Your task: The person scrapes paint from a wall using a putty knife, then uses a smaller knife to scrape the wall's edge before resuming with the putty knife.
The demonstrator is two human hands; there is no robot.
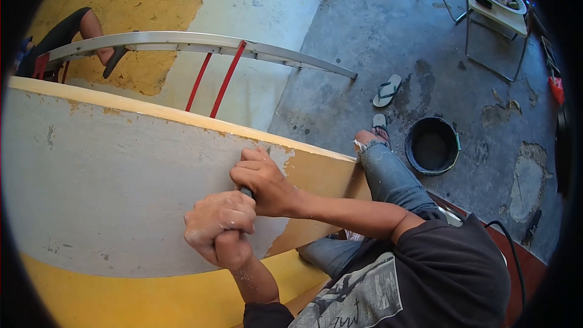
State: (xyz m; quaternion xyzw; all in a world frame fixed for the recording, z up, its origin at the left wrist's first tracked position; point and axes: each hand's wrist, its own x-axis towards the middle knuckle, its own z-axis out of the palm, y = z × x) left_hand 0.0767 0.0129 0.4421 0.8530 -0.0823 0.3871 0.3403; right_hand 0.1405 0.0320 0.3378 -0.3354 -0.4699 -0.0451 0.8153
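Observation:
My right hand [260, 173] is closed around a tool that looks like a scraper [246, 192]. Its short dark handle shows between my fists; most of the tool is hidden by my fingers. Just below, my left hand [221, 229], dusted with pale powder, is a fist at the handle's lower end. Both hands are against a broad grey-white painted panel [133, 170]. Near my right hand the paint ends in a ragged edge, with a bare tan patch [319, 176] beyond it. Pale flecks cling to my left wrist.
An aluminium ladder [182, 39] with red braces stands behind the panel. Another person's leg [91, 27] shows at upper left. On the concrete floor are a black bucket [432, 146] and a loose flip-flop [387, 90]. A folding chair [498, 15] holds a plate of food. A black cable [516, 249] curves at right.

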